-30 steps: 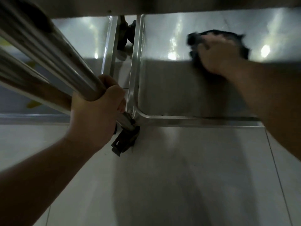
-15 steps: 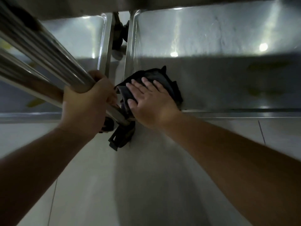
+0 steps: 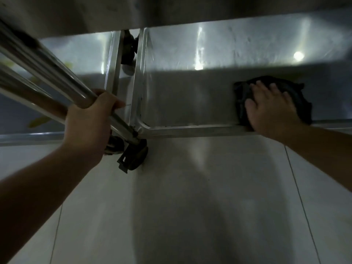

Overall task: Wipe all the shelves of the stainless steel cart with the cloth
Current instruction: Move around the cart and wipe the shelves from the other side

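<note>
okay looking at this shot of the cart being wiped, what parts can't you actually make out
Head view only:
- Shelf surface under the cloth: covered by the cloth and right hand.
- Far part of that shelf: hidden by the shelf above.
- Shelf's right end: cut off by the picture edge.
- Caster: partly behind the left hand gripping the post.

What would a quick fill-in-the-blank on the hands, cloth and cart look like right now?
1. The right hand presses flat on the dark ____.
2. The left hand grips a cart ____.
3. The cloth lies on the bottom shelf near its ____ rim.
4. A black ____ sits on the floor under the shelf's corner.

Missing: cloth; post; front; caster
</note>
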{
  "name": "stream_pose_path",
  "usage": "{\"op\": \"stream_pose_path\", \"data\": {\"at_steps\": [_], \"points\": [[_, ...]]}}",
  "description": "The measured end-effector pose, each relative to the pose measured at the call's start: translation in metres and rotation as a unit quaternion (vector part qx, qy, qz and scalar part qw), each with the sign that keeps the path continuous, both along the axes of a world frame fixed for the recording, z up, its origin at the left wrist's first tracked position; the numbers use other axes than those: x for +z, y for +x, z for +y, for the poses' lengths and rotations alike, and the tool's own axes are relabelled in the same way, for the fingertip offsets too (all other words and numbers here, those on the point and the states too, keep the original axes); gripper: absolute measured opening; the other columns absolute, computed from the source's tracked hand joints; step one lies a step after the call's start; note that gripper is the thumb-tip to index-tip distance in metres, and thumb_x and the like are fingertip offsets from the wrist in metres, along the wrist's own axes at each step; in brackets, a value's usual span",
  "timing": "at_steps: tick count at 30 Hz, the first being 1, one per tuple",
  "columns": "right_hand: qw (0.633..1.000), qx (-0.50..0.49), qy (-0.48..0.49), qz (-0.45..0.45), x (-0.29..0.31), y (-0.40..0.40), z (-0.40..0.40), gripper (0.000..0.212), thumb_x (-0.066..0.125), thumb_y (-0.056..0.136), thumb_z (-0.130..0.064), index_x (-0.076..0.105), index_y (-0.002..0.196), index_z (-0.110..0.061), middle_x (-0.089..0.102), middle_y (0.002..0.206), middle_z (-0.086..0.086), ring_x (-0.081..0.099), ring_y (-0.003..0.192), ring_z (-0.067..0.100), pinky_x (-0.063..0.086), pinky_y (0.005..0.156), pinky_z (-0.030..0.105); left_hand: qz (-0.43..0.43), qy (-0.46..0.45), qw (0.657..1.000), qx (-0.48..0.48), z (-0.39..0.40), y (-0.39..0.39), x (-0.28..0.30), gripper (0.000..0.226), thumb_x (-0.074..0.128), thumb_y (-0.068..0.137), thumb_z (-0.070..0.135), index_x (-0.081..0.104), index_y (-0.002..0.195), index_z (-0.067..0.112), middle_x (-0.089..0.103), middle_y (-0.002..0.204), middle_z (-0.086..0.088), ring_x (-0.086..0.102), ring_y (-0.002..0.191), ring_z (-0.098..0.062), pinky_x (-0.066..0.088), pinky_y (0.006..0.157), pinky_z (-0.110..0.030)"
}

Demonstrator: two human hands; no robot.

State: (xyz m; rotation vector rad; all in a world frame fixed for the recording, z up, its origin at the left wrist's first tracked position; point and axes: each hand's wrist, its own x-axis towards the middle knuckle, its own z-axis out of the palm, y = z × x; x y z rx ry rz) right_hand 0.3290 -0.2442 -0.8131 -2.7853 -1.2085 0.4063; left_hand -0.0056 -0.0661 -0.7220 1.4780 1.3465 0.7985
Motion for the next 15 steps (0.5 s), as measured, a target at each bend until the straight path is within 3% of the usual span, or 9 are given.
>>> {"op": "stream_pose_path", "data": {"at_steps": [2, 6, 9, 12, 13, 15], "points": [[0.999, 0.037, 0.016, -0.001, 0.001, -0.034, 0.030, 0.074, 0.018, 0.096, -0.053, 0.025, 0.165, -0.027, 0.017, 0.173, -0.007, 0.016, 0.159, 0.025, 0.009, 0.127, 0.048, 0.018, -0.010, 1.000, -0.002, -0.003, 0.001, 0.003, 0.019, 0.070, 0.081, 0.043, 0.079, 0.080, 0.027, 0.072, 0.087, -0.008, 0.071, 0.091, -0.037, 0.059, 0.085, -0.065], [0.974, 0.222, 0.036, 0.038, 0.003, -0.089, 0.080, 0.065, 0.022, 0.102, -0.052, 0.025, 0.164, -0.033, 0.017, 0.172, -0.014, 0.010, 0.160, 0.016, 0.001, 0.128, 0.045, 0.040, -0.019, 0.999, 0.014, -0.003, -0.001, 0.005, 0.014, 0.073, 0.086, 0.040, 0.078, 0.082, 0.028, 0.072, 0.094, -0.003, 0.069, 0.090, -0.024, 0.061, 0.078, -0.045], [0.959, 0.275, 0.044, 0.055, 0.003, -0.072, 0.092, 0.061, 0.024, 0.104, -0.053, 0.026, 0.163, -0.037, 0.017, 0.171, -0.018, 0.009, 0.159, 0.011, -0.001, 0.129, 0.042, 0.118, -0.086, 0.987, -0.066, -0.011, -0.013, 0.000, 0.015, 0.076, 0.091, 0.040, 0.074, 0.101, 0.029, 0.073, 0.110, -0.005, 0.067, 0.101, -0.025, 0.053, 0.084, -0.043], [0.976, 0.210, 0.047, 0.019, 0.001, -0.023, 0.080, 0.061, 0.024, 0.105, -0.054, 0.026, 0.163, -0.034, 0.018, 0.172, -0.014, 0.014, 0.159, 0.016, 0.006, 0.127, 0.045, 0.254, -0.190, 0.925, -0.208, -0.039, -0.023, -0.025, 0.047, 0.086, 0.077, 0.038, 0.074, 0.113, 0.010, 0.072, 0.114, -0.010, 0.065, 0.116, -0.033, 0.050, 0.100, -0.050], [0.983, 0.174, 0.050, 0.011, 0.001, -0.002, 0.073, 0.062, 0.024, 0.105, -0.054, 0.026, 0.164, -0.033, 0.019, 0.172, -0.011, 0.016, 0.159, 0.018, 0.008, 0.127, 0.047, 0.332, -0.197, 0.883, -0.266, -0.052, -0.020, -0.034, 0.050, 0.083, 0.086, 0.033, 0.070, 0.126, 0.006, 0.070, 0.122, -0.010, 0.063, 0.122, -0.033, 0.050, 0.103, -0.047], [0.994, 0.096, 0.049, 0.002, 0.001, 0.045, 0.055, 0.065, 0.022, 0.104, -0.054, 0.026, 0.164, -0.029, 0.020, 0.173, -0.007, 0.017, 0.159, 0.022, 0.010, 0.128, 0.049, 0.447, -0.147, 0.802, -0.369, -0.074, -0.006, -0.047, 0.054, 0.070, 0.099, 0.041, 0.055, 0.147, 0.024, 0.064, 0.138, 0.002, 0.062, 0.120, -0.014, 0.051, 0.096, -0.027]]}}
